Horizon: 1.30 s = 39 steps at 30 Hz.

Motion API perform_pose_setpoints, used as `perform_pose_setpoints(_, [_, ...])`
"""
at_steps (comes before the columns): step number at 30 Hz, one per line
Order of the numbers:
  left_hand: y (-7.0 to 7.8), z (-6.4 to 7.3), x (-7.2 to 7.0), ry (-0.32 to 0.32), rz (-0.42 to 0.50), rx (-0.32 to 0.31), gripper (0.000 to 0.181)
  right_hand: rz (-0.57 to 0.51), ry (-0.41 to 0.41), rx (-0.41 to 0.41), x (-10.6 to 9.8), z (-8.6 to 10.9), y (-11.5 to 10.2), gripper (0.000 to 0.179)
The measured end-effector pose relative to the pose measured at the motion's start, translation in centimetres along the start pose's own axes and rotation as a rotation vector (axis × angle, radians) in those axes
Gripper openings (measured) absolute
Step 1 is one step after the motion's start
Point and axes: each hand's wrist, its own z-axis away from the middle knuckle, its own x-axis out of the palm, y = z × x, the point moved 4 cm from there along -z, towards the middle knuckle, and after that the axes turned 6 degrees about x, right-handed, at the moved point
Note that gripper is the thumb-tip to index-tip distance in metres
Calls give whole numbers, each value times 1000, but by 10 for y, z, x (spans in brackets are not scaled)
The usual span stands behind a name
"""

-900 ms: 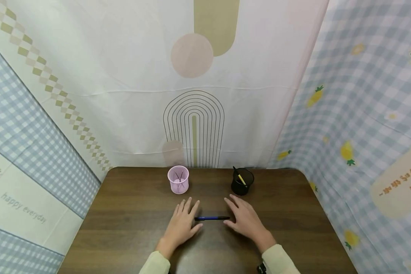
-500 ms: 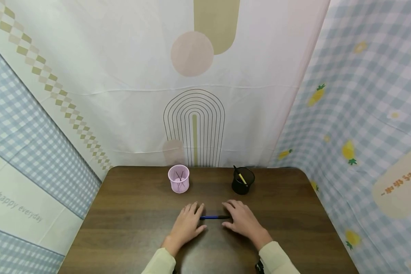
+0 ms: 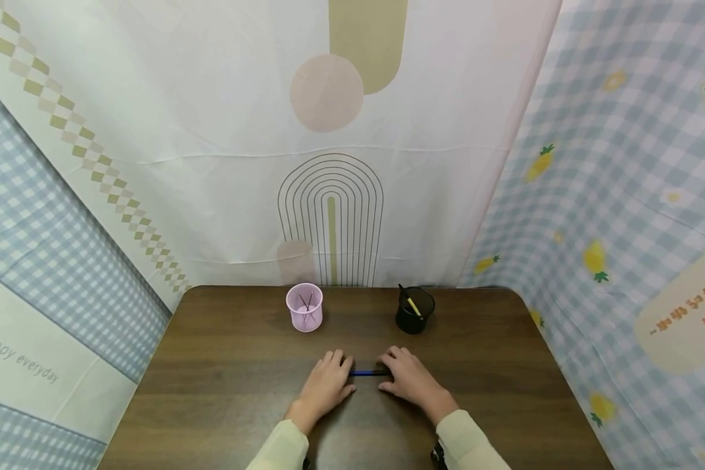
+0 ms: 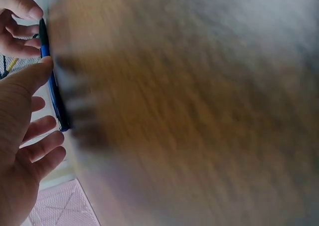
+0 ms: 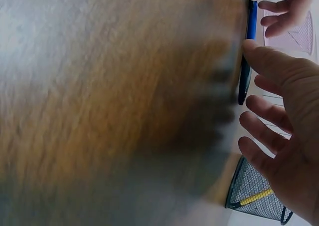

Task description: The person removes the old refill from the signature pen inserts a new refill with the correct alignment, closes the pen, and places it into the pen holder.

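A blue pen (image 3: 369, 373) with dark ends lies crosswise on the brown table, between the two hands. Over its left end is the left hand (image 3: 326, 384), thumb on the near side and fingers on the far side. The right hand (image 3: 410, 378) straddles the other end in the same way. Both wrist views show a gap between thumb and index finger, with the pen (image 4: 54, 86) running through it. Each thumb tip overlaps the pen (image 5: 251, 24) in its own wrist view; the other fingers are loosely bent.
Behind the left hand stands a pink mesh pen cup (image 3: 305, 308). A black mesh pen cup (image 3: 412, 321) holding a black-and-yellow stick (image 3: 411, 303) stands behind the right hand. A patterned curtain (image 3: 229, 209) hangs at the table's (image 3: 211, 372) back edge.
Both hands have moved inward along the pen and their fingers have bent more, hiding more of its ends. The pen and cups stay in place.
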Motion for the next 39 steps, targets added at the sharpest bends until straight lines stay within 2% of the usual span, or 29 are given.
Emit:
perform_pose_setpoints(7, [4, -4, 5, -7, 10, 23, 40, -2, -39, 26, 6, -4, -3, 41])
perform_pose_setpoints(15, [7, -6, 5, 27, 29, 21, 30, -24, 13, -2, 7, -5, -7, 28])
perform_pose_setpoints(28, [9, -10, 6, 72, 7, 6, 24, 5, 78, -46, 9, -9, -10, 16])
perform_pose_setpoints(39, [7, -9, 5, 72, 20, -29, 23, -24, 117, -73, 6, -7, -8, 14])
